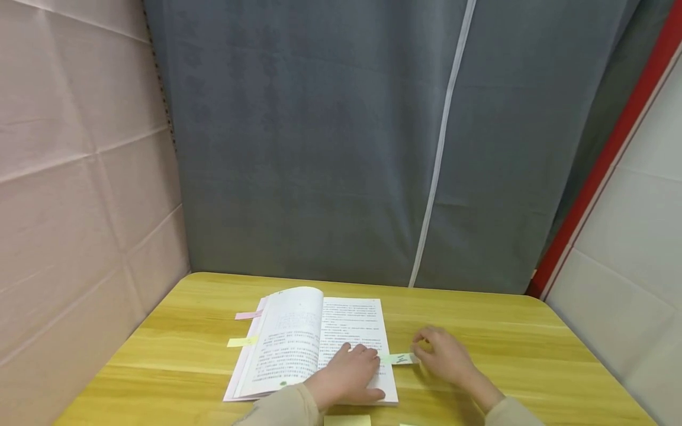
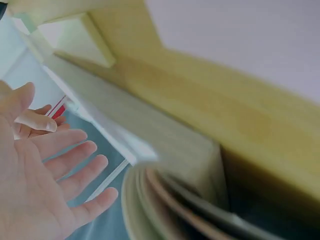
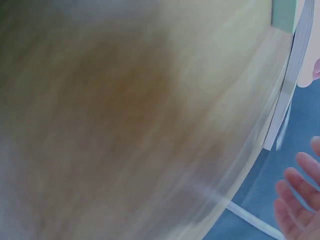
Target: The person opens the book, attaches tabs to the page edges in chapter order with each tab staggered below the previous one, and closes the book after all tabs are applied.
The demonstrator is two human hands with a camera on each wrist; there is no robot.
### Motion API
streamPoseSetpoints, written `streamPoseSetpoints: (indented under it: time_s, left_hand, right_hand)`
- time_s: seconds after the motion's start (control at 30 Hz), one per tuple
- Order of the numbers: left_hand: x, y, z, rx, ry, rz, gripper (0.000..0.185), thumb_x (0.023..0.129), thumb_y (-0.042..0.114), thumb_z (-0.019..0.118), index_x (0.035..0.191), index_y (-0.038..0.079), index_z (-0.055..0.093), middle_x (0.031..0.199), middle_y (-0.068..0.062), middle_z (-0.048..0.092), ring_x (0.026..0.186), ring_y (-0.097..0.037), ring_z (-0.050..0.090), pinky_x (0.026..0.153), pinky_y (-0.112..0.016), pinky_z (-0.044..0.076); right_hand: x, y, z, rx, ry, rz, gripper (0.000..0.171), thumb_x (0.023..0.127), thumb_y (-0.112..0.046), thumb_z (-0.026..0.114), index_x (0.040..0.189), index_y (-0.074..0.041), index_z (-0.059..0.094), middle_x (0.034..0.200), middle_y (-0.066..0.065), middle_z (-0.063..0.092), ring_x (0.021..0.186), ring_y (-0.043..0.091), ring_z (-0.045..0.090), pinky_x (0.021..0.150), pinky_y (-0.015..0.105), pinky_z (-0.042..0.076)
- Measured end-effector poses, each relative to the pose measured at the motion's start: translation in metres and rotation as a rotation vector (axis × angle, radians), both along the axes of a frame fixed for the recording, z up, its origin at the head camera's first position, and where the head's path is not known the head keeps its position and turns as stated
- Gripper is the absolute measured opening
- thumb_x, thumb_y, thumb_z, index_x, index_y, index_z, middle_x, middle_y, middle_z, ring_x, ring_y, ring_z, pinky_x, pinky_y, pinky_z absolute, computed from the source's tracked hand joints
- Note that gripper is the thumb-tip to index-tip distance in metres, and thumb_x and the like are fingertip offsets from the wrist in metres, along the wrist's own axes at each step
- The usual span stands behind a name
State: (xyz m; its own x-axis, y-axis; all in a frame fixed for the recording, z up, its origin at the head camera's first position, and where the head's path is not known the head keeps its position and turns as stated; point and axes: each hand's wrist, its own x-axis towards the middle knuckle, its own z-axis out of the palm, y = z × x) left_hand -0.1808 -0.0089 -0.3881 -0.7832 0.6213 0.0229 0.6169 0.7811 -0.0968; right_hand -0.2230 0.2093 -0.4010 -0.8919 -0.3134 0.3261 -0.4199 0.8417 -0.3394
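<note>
While your left hand (image 1: 348,373) lies flat on the lower right page of the open book (image 1: 314,346), fingers straight and holding nothing, your right hand (image 1: 444,355) rests on the table (image 1: 506,337) just right of the book, its fingers loosely bent beside the green note (image 1: 398,358) that sticks out past the book's right edge. Whether those fingers pinch the note, you cannot tell.

Only the head view shows the whole layout. The left wrist view shows your left palm (image 2: 35,190) spread open, and the book's page edges (image 2: 165,195) close up, blurred. The right wrist view gives only a blurred tabletop and a few fingertips (image 3: 300,200).

A pink tab (image 1: 247,315) and a yellow tab (image 1: 241,341) stick out from the book's left side. Another yellow note (image 1: 347,419) lies in front of the book at the near edge. The table stays bare behind the book and far to its right, up to the grey curtain (image 1: 341,142).
</note>
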Motion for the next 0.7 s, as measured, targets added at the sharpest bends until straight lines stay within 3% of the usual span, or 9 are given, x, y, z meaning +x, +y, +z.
streamPoseSetpoints:
  time_s: [0.1, 0.23, 0.33, 0.43, 0.7]
  left_hand:
    - [0.004, -0.012, 0.006, 0.005, 0.028, -0.012, 0.055, 0.076, 0.057, 0.052, 0.115, 0.017, 0.056, 0.118, 0.005, 0.05, 0.108, -0.014, 0.044, 0.088, -0.04, 0.034]
    - [0.011, -0.036, 0.014, 0.018, 0.091, -0.037, 0.051, 0.077, 0.053, 0.054, 0.115, 0.019, 0.056, 0.118, 0.002, 0.05, 0.106, -0.016, 0.045, 0.086, -0.04, 0.036]
    - [0.016, -0.058, 0.016, 0.048, 0.136, -0.042, 0.049, 0.076, 0.049, 0.057, 0.114, 0.018, 0.057, 0.114, 0.001, 0.052, 0.101, -0.017, 0.048, 0.08, -0.037, 0.038]
    - [0.021, -0.08, 0.015, 0.079, 0.154, -0.026, 0.049, 0.075, 0.046, 0.06, 0.113, 0.015, 0.057, 0.11, -0.001, 0.053, 0.096, -0.018, 0.05, 0.074, -0.037, 0.04]
    - [0.032, -0.127, 0.009, 0.164, 0.161, 0.045, 0.053, 0.07, 0.048, 0.063, 0.11, 0.013, 0.058, 0.1, 0.002, 0.054, 0.085, -0.017, 0.05, 0.061, -0.032, 0.04]
  right_hand:
    - [0.001, -0.003, 0.001, 0.002, 0.124, 0.041, 0.01, 0.072, -0.02, 0.069, 0.08, -0.019, 0.064, 0.085, -0.008, 0.058, 0.081, 0.014, 0.055, 0.063, 0.031, 0.046]
    - [0.005, -0.012, 0.002, 0.059, 0.303, 0.181, 0.012, 0.069, -0.019, 0.071, 0.078, -0.017, 0.063, 0.082, -0.009, 0.057, 0.074, 0.011, 0.055, 0.054, 0.023, 0.044]
    - [0.01, -0.02, 0.002, 0.122, 0.368, 0.276, 0.013, 0.069, -0.022, 0.071, 0.078, -0.017, 0.063, 0.082, -0.008, 0.057, 0.073, 0.01, 0.053, 0.051, 0.021, 0.043]
    - [0.018, -0.028, 0.002, 0.179, 0.34, 0.321, 0.017, 0.071, -0.028, 0.069, 0.082, -0.016, 0.064, 0.085, -0.007, 0.057, 0.077, 0.011, 0.053, 0.057, 0.025, 0.045]
    - [0.033, -0.044, 0.003, 0.335, 0.141, 0.337, 0.044, 0.074, -0.052, 0.059, 0.097, -0.015, 0.063, 0.097, -0.003, 0.057, 0.087, 0.015, 0.049, 0.069, 0.036, 0.044]
